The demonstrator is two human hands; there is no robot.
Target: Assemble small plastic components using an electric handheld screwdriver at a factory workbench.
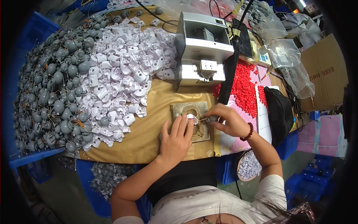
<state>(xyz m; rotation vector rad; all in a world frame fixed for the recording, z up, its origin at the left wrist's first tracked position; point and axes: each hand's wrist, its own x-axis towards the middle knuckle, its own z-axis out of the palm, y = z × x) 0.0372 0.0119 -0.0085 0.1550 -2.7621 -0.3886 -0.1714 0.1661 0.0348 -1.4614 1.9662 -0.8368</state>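
A square beige fixture block [204,136] with round hollows lies on the table before me. In its middle sits a small white plastic part [192,118]. My left hand [176,141] reaches over the block's left side, fingers stretched out, its fingertips at the white part. From the right comes my right hand [233,121], its fingers closed around a grey round part [212,118], largely hidden by them. A thin stem runs from this grey part toward the white one; whether they are joined I cannot tell.
Grey ball-shaped parts [58,108] and white plastic shells [123,59] are heaped at left. A grey machine [204,48] stands behind the block. Small red parts [244,89], a black bag [279,114] and a cardboard box [324,74] are at right.
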